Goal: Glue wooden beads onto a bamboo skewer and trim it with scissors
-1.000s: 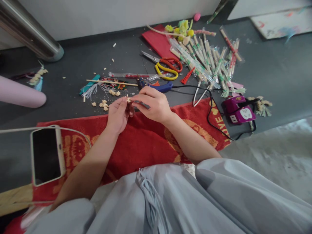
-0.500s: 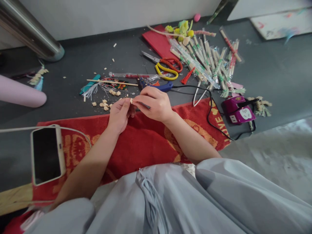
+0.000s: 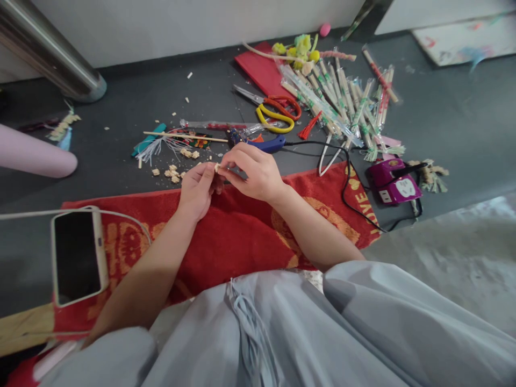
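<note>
A small cream-coloured piece [image 3: 217,167] is pinched between my two hands above the back edge of a red towel [image 3: 242,236]. My left hand [image 3: 197,188] grips it with thumb and fingers. My right hand [image 3: 258,172] holds the piece's other side between thumb and fingertips. Several similar cream clusters [image 3: 173,173] lie on the dark surface just beyond my left hand. Behind my right hand rests a blue glue gun [image 3: 270,144], its nozzle end dark and speckled. A thin wooden stick [image 3: 185,136] lies across white threads [image 3: 155,146] nearby.
Scissors [image 3: 278,114] with red and yellow handles lie farther back. Many wrapped stick bundles [image 3: 342,97] spread to the right. A purple power socket [image 3: 393,183] stands at right, with a black cord over the towel. A phone [image 3: 78,258] lies at left.
My right hand's fingers have shifted slightly and arch more, with a wider gap between thumb and index finger. My left hand stays nearly still.
</note>
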A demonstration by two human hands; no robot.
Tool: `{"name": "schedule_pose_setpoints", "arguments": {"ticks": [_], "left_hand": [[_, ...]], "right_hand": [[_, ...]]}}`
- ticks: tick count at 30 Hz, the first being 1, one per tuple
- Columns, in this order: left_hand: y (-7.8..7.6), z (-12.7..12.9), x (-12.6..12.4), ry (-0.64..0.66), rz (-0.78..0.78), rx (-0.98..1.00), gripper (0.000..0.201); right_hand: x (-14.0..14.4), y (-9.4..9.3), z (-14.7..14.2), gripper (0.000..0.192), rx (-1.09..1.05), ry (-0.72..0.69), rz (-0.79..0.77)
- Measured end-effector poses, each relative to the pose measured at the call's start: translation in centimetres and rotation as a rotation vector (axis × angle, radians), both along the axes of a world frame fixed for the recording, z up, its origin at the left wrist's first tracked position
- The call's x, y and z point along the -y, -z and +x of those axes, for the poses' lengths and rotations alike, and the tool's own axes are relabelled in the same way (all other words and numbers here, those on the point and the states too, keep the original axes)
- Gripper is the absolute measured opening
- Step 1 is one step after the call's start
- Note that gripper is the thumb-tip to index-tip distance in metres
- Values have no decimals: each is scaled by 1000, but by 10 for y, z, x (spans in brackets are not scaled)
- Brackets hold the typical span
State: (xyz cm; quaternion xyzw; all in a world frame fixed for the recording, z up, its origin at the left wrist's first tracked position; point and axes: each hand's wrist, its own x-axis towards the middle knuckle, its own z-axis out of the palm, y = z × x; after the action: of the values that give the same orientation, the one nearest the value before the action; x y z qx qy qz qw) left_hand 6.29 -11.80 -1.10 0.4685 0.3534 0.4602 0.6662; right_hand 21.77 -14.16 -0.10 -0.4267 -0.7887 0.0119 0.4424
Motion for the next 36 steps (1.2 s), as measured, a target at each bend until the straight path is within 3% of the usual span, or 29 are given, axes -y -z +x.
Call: {"name": "schedule_pose_setpoints", "arguments": {"ticks": [8,21,36], "left_hand": [[-2,1,0,8,-13,3,40],[0,1,0,10,-4,10,42],[-1,0,1,18,-19,-18,46]], "right_hand": [[-1,3,0,25,37,18,-44],[-1,1,0,21,21,32,161],[4,-2,-4,23,2,45,-21]]}}
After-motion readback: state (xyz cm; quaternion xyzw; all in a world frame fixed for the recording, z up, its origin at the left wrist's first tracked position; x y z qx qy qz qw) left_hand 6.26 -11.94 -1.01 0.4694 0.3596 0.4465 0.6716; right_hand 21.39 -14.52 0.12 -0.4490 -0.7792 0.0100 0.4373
